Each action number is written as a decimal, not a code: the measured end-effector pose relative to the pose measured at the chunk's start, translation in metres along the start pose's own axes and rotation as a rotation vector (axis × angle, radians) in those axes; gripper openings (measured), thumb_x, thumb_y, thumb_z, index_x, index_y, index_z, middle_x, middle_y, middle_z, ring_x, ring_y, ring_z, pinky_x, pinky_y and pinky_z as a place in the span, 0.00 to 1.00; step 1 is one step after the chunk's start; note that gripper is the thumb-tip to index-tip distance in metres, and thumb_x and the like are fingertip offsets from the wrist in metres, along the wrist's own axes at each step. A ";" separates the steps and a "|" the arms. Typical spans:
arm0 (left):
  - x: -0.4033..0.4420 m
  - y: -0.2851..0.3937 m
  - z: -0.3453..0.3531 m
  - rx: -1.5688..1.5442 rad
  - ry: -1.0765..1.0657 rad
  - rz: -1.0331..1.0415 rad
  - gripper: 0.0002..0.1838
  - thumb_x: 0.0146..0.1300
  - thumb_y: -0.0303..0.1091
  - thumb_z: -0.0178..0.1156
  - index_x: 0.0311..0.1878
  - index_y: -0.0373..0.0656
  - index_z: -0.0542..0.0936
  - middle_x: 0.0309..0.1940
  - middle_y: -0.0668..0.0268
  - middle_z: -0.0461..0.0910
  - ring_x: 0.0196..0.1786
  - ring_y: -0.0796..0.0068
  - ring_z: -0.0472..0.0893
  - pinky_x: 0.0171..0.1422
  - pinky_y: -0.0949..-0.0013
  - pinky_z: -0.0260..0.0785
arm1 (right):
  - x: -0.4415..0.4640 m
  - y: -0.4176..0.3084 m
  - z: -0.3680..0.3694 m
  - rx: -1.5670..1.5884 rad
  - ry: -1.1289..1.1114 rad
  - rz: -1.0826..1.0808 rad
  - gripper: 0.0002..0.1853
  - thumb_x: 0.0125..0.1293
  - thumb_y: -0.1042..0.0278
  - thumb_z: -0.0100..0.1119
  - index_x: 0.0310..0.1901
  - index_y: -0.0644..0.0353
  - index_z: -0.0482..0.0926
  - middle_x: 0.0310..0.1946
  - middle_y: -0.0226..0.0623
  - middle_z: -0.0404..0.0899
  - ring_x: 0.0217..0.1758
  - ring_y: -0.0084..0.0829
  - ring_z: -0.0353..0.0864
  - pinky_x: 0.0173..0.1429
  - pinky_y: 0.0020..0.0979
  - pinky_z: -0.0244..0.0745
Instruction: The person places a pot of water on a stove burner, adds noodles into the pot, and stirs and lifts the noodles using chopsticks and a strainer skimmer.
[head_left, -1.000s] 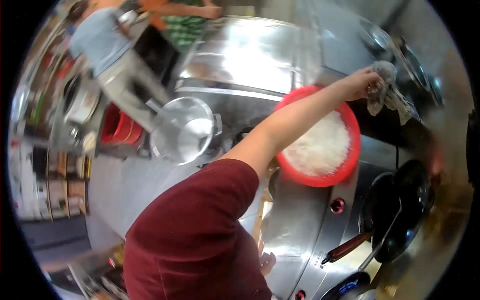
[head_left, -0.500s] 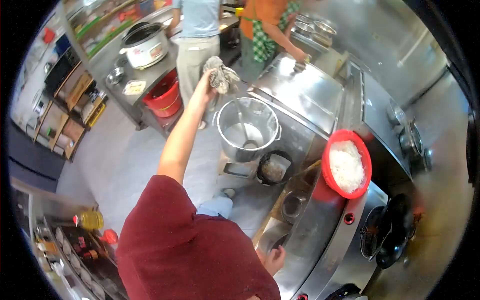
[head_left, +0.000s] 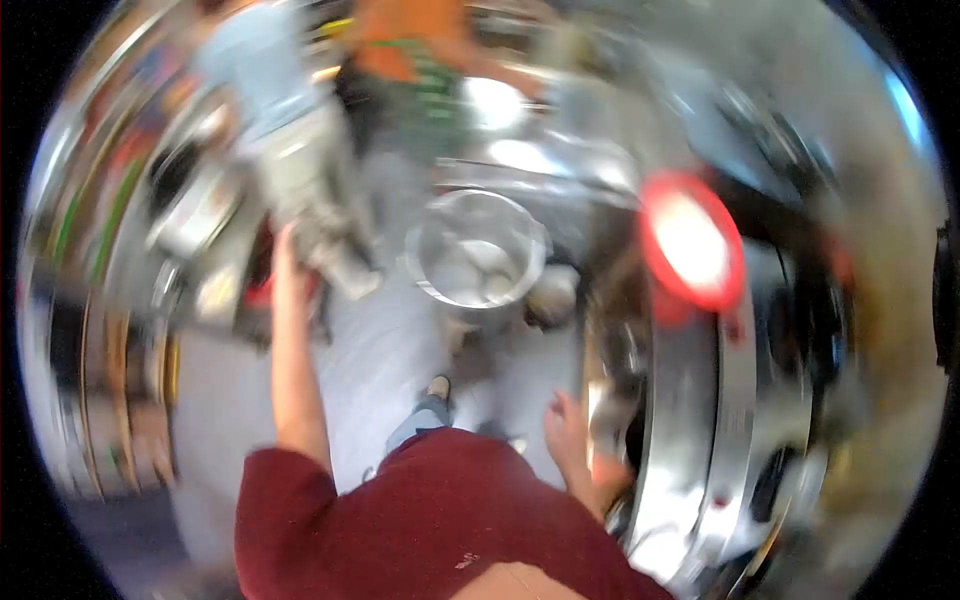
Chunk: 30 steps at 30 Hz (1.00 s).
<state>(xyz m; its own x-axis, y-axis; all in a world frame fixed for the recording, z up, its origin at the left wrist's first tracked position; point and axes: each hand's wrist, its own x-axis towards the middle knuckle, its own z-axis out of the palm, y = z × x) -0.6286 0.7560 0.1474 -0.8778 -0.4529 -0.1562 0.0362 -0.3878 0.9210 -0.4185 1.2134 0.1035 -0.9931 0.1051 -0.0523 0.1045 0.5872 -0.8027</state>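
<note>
left hand point(head_left: 287, 250) grips crumpled grey cloth point(head_left: 322, 240); right hand point(head_left: 566, 420) fingers, can't tell. round red basket point(head_left: 712, 297) holds white food point(head_left: 690, 235); silver metal pot point(head_left: 478, 212), pale contents point(head_left: 480, 275).

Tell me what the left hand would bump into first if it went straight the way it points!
Probably the person in pale trousers, beyond the left hand and its cloth. It's blurry, so how far away they are is hard to tell.

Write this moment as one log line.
left hand: holds rag | right hand: nothing visibly held | red basket: white contents | view: blurred
</note>
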 end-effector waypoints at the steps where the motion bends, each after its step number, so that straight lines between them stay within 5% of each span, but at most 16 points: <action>1: -0.009 0.005 0.018 -0.073 -0.030 -0.180 0.24 0.58 0.50 0.53 0.53 0.45 0.71 0.46 0.65 0.74 0.48 0.70 0.74 0.48 0.62 0.68 | -0.002 -0.013 0.004 -0.069 -0.024 0.011 0.19 0.57 0.66 0.52 0.51 0.61 0.70 0.41 0.44 0.74 0.46 0.40 0.73 0.51 0.35 0.68; 5: 0.007 -0.072 0.071 0.044 -0.367 -0.371 0.23 0.57 0.45 0.53 0.51 0.41 0.71 0.46 0.63 0.75 0.49 0.68 0.74 0.53 0.65 0.65 | -0.053 -0.022 0.011 -0.149 0.160 0.060 0.21 0.58 0.67 0.50 0.54 0.60 0.67 0.48 0.45 0.72 0.51 0.45 0.70 0.56 0.39 0.65; 6: -0.002 -0.100 0.094 0.006 -0.480 -0.469 0.23 0.56 0.45 0.54 0.52 0.41 0.71 0.47 0.63 0.74 0.49 0.68 0.73 0.54 0.65 0.65 | -0.072 -0.016 0.006 -0.184 0.274 0.077 0.20 0.57 0.65 0.53 0.51 0.63 0.68 0.41 0.44 0.74 0.46 0.44 0.72 0.51 0.38 0.68; 9: -0.041 -0.203 0.175 0.053 -0.578 -0.691 0.21 0.55 0.44 0.55 0.51 0.45 0.72 0.49 0.64 0.72 0.49 0.66 0.72 0.50 0.63 0.66 | -0.128 -0.007 -0.007 -0.186 0.415 0.384 0.20 0.57 0.65 0.53 0.52 0.59 0.67 0.42 0.45 0.74 0.47 0.46 0.72 0.50 0.39 0.69; 12: -0.147 -0.253 0.279 0.065 -1.103 -0.856 0.22 0.56 0.43 0.51 0.51 0.38 0.71 0.51 0.59 0.71 0.52 0.61 0.72 0.52 0.58 0.69 | -0.195 0.022 -0.016 -0.310 0.742 0.554 0.21 0.57 0.65 0.53 0.53 0.56 0.66 0.42 0.47 0.73 0.46 0.47 0.72 0.49 0.40 0.70; 13: -0.147 -0.330 0.300 0.180 -1.425 -0.362 0.24 0.57 0.44 0.50 0.53 0.38 0.70 0.54 0.59 0.69 0.55 0.61 0.70 0.56 0.56 0.67 | -0.228 0.015 -0.029 -0.271 0.822 0.693 0.20 0.57 0.65 0.53 0.53 0.56 0.66 0.42 0.47 0.72 0.46 0.47 0.72 0.49 0.41 0.70; 14: -0.221 -0.287 0.328 0.055 -1.073 -0.828 0.27 0.57 0.44 0.49 0.56 0.36 0.67 0.57 0.55 0.66 0.57 0.59 0.68 0.59 0.55 0.64 | -0.250 0.002 -0.035 -0.201 0.895 0.811 0.20 0.57 0.65 0.53 0.52 0.56 0.66 0.42 0.47 0.72 0.46 0.47 0.72 0.49 0.41 0.70; 15: -0.263 -0.285 0.344 0.096 -1.312 -0.436 0.28 0.58 0.46 0.49 0.58 0.36 0.65 0.57 0.54 0.65 0.59 0.58 0.67 0.61 0.55 0.62 | -0.265 -0.007 -0.039 -0.200 1.014 0.856 0.20 0.57 0.65 0.52 0.52 0.57 0.67 0.42 0.46 0.73 0.46 0.46 0.72 0.49 0.41 0.70; 17: -0.305 -0.306 0.378 0.055 -1.399 -0.390 0.30 0.59 0.47 0.49 0.60 0.37 0.62 0.59 0.54 0.62 0.61 0.58 0.64 0.64 0.55 0.58 | -0.306 -0.009 -0.019 -0.214 1.243 1.010 0.19 0.57 0.66 0.52 0.52 0.57 0.67 0.40 0.46 0.74 0.45 0.45 0.73 0.48 0.40 0.70; 18: -0.304 -0.335 0.413 0.046 -1.271 -0.774 0.31 0.60 0.47 0.50 0.61 0.37 0.61 0.60 0.55 0.61 0.62 0.58 0.63 0.65 0.56 0.57 | -0.320 -0.010 -0.016 -0.234 1.325 1.069 0.19 0.58 0.66 0.52 0.51 0.57 0.67 0.39 0.45 0.74 0.44 0.44 0.74 0.48 0.40 0.70; 21: -0.289 -0.420 0.466 0.089 -1.552 -0.368 0.29 0.55 0.39 0.57 0.58 0.37 0.63 0.57 0.56 0.64 0.57 0.60 0.68 0.60 0.58 0.62 | -0.364 -0.025 0.035 -0.156 1.506 1.255 0.18 0.58 0.66 0.51 0.51 0.58 0.68 0.34 0.42 0.76 0.41 0.41 0.76 0.45 0.38 0.71; 24: -0.329 -0.383 0.496 0.428 -1.272 -0.271 0.28 0.53 0.39 0.59 0.55 0.36 0.65 0.52 0.54 0.69 0.51 0.59 0.73 0.55 0.60 0.68 | -0.359 -0.035 0.064 -0.107 1.584 1.364 0.18 0.59 0.65 0.51 0.51 0.58 0.68 0.34 0.40 0.77 0.39 0.41 0.76 0.44 0.38 0.71; 26: -0.317 -0.415 0.527 0.235 -1.468 0.088 0.35 0.51 0.46 0.61 0.57 0.34 0.62 0.52 0.48 0.67 0.52 0.55 0.71 0.54 0.58 0.67 | -0.340 -0.038 0.073 -0.076 1.592 1.403 0.18 0.59 0.65 0.51 0.51 0.58 0.68 0.34 0.40 0.77 0.39 0.40 0.76 0.44 0.38 0.71; 28: -0.312 -0.424 0.535 0.551 -1.334 0.582 0.41 0.49 0.51 0.62 0.59 0.33 0.59 0.55 0.42 0.63 0.52 0.48 0.70 0.54 0.54 0.65 | -0.323 -0.036 0.071 -0.031 1.551 1.421 0.18 0.59 0.64 0.51 0.51 0.57 0.68 0.34 0.40 0.77 0.39 0.40 0.76 0.43 0.38 0.71; 29: -0.317 -0.411 0.526 0.532 -1.259 1.074 0.36 0.54 0.46 0.58 0.59 0.33 0.59 0.52 0.42 0.65 0.44 0.45 0.73 0.47 0.50 0.68 | -0.317 -0.031 0.068 -0.048 1.518 1.404 0.18 0.59 0.64 0.51 0.51 0.57 0.68 0.35 0.39 0.76 0.39 0.39 0.76 0.43 0.38 0.71; 30: -0.316 -0.414 0.526 0.645 -1.290 1.116 0.33 0.55 0.44 0.57 0.59 0.35 0.59 0.51 0.42 0.66 0.45 0.45 0.73 0.47 0.51 0.67 | -0.310 -0.025 0.069 -0.058 1.487 1.388 0.18 0.59 0.64 0.51 0.51 0.57 0.68 0.35 0.39 0.76 0.40 0.39 0.76 0.43 0.38 0.71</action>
<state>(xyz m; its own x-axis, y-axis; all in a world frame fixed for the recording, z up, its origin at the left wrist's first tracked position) -0.6175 1.4816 0.0027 -0.3644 0.7007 0.6134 0.9030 0.1049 0.4166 -0.1167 1.1108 0.0992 0.5405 0.8405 -0.0371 0.6325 -0.4350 -0.6409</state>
